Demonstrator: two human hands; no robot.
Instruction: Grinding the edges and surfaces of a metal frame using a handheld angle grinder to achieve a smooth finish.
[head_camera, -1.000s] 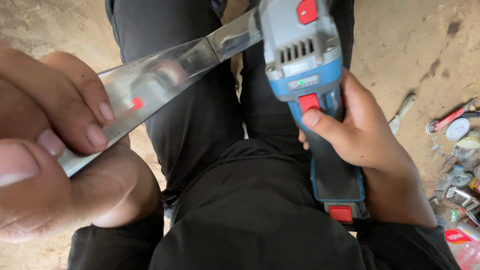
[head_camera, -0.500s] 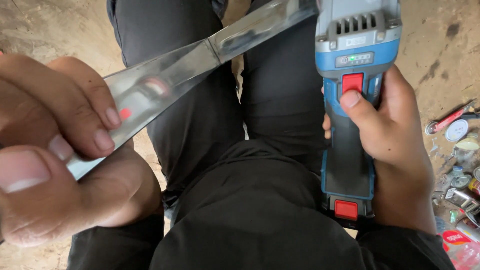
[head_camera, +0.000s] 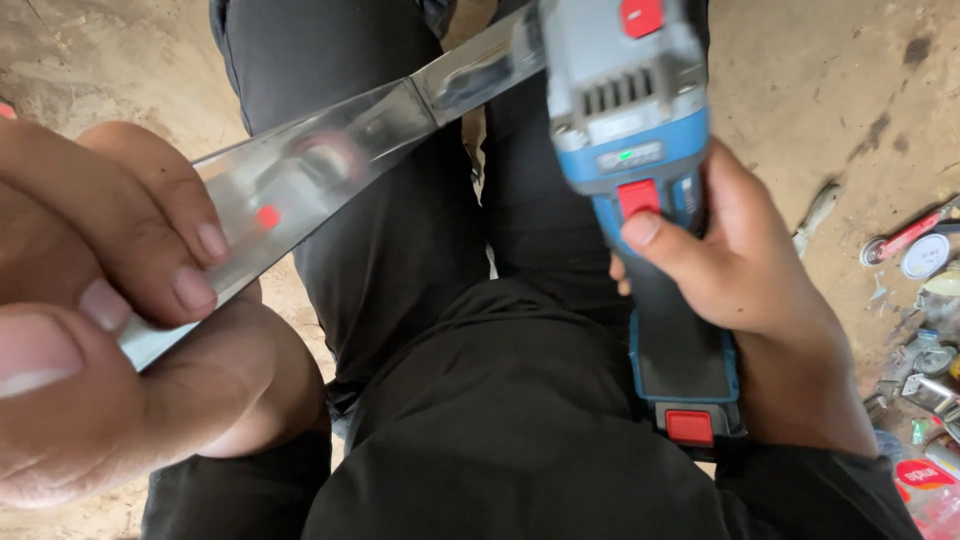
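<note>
Two hands are at work over a pair of legs in black trousers, seen from above. The left hand fills the lower left of the view, very close to the camera, its fingers and thumb clamped together on the near end of a long, flat, shiny metal strip. The strip runs up and to the right from that grip, crossing above the left thigh, and its far end passes behind the grey head of a cordless angle grinder. Whether the strip touches the grinder's wheel cannot be told, since the head hides that spot. A red reflection and a blurred round shape show in the strip's polished face near the fingers.

The right hand is wrapped tight around the grinder's blue and black body, with the thumb lying on the red slide switch. A small green light shows on the grey band just above that switch. A second red button sits on top of the head at the upper edge of the view, and a red catch marks the battery end, just beside the wrist.

Below and around lies a dusty concrete floor. At the right edge, well apart from the hands, small tools and scraps lie scattered on it.
</note>
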